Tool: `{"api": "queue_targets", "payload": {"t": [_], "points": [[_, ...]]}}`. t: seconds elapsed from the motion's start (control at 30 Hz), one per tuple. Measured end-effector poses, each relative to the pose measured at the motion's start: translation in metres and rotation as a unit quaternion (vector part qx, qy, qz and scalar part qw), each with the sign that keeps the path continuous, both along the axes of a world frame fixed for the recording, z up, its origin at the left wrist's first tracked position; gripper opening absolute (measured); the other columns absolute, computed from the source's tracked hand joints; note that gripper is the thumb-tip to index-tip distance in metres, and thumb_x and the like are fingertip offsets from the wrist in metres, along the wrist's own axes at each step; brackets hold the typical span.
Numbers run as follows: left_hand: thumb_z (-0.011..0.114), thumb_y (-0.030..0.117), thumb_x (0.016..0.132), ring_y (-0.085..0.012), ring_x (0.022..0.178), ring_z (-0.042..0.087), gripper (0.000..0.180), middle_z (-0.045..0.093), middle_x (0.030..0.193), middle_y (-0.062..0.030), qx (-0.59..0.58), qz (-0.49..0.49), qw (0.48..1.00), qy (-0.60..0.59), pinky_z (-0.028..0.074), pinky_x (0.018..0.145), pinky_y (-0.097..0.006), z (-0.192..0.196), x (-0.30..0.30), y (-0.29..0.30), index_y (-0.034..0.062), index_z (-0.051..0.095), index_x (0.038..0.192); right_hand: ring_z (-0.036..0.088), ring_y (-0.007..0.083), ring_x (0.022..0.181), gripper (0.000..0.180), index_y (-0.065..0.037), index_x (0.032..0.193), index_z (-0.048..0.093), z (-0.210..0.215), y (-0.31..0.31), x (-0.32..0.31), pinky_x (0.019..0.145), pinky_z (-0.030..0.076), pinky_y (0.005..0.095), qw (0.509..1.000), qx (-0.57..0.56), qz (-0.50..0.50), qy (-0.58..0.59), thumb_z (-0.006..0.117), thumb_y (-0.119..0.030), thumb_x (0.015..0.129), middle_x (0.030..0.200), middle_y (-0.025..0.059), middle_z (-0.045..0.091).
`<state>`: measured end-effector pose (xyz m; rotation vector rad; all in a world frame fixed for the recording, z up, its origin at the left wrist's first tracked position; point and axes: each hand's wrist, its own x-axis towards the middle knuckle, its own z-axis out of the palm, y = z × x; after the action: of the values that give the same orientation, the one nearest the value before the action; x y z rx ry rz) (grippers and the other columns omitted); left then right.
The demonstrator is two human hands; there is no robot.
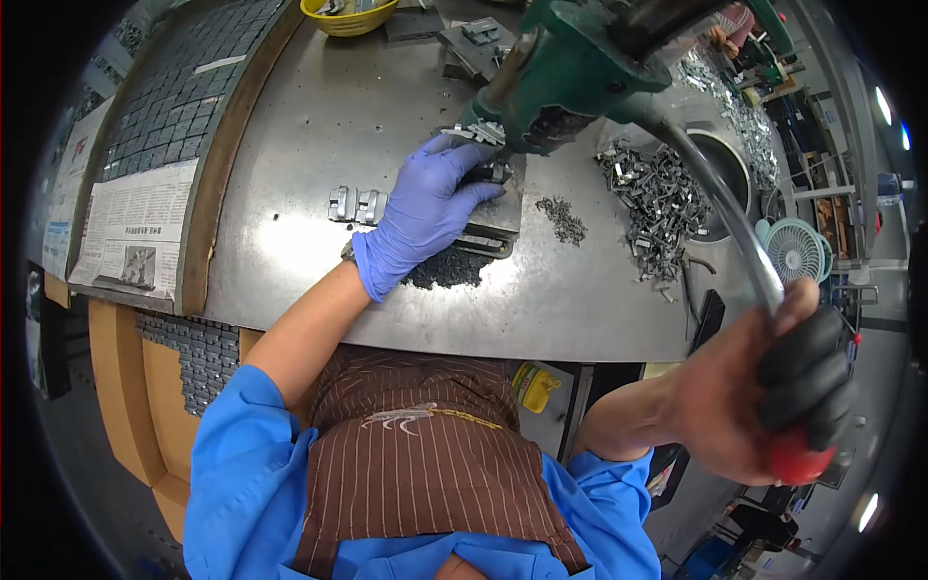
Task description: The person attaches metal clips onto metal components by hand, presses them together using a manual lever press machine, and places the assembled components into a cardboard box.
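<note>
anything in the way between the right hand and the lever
Nothing visible blocks it: the right hand is wrapped around the lever by its red knob. Only the black covers on some fingers may come between skin and grip.

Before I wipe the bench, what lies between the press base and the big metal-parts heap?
The head view shows a small pile of dark bits there.

Blue shirt (237,454), brown pinstriped apron (425,488). Left grip (430,201): purple glove (385,259). Right grip (739,396): black finger covers (807,372).
</note>
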<state>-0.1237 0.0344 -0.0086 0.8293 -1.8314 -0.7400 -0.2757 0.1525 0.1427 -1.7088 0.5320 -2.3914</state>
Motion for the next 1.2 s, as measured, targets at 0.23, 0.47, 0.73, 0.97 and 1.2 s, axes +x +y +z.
{"api": "queue_targets", "payload": {"t": [0.23,0.47,0.73,0.97,1.2], "points": [[0.067,0.010,0.068,-0.0317,0.079,0.057,0.030,0.058,0.086,-0.0180,0.010,0.009,1.000,-0.008,0.046,0.072,-0.035,0.000,0.004,0.004,-0.0013,0.060,0.095,0.025,0.0099,0.050,0.038,-0.019,0.052,0.035,-0.030,0.022,0.009,0.065,0.028,0.0307,0.995,0.075,0.012,0.058,0.032,-0.034,0.087,0.042,-0.0059,0.024],[0.067,0.010,0.068,-0.0313,0.078,0.057,0.029,0.058,0.085,-0.0166,-0.054,0.002,0.998,-0.024,0.046,0.071,-0.035,0.010,0.008,0.011,-0.0012,0.061,0.094,0.049,0.0194,0.083,0.036,-0.006,0.087,0.053,0.013,-0.011,-0.015,0.085,0.033,0.0410,0.992,0.058,0.099,-0.058,0.044,-0.041,0.086,0.083,0.0059,0.054],[0.060,-0.007,0.073,-0.0106,0.080,0.056,0.026,0.060,0.096,-0.0067,0.303,-0.042,0.947,0.100,0.048,0.068,-0.025,0.014,0.041,0.036,-0.0007,0.061,0.099,0.057,0.0149,0.068,0.016,-0.005,0.089,0.067,-0.145,-0.016,-0.084,0.060,0.044,0.0265,0.777,0.500,-0.212,0.320,0.068,-0.012,0.074,0.076,0.0071,0.064],[0.058,-0.008,0.074,-0.0186,0.100,0.055,0.026,0.058,0.107,-0.0128,0.261,-0.054,0.957,0.116,0.044,0.084,-0.028,0.006,0.038,0.040,-0.0044,0.059,0.100,0.052,0.0316,0.074,0.009,-0.001,0.070,0.061,-0.183,-0.002,-0.108,0.063,0.044,0.0405,0.716,0.440,-0.301,0.450,0.065,-0.010,0.071,0.074,0.0150,0.053],[0.051,0.001,0.085,-0.0191,0.099,0.054,0.021,0.055,0.113,-0.0139,0.221,-0.011,0.974,0.043,0.045,0.083,-0.027,-0.019,0.058,0.036,-0.0059,0.057,0.104,0.053,0.0297,0.078,0.010,-0.004,0.064,0.057,-0.208,-0.024,-0.098,0.068,0.044,0.0387,0.751,0.390,-0.287,0.449,0.057,-0.014,0.067,0.072,0.0126,0.053]]}}
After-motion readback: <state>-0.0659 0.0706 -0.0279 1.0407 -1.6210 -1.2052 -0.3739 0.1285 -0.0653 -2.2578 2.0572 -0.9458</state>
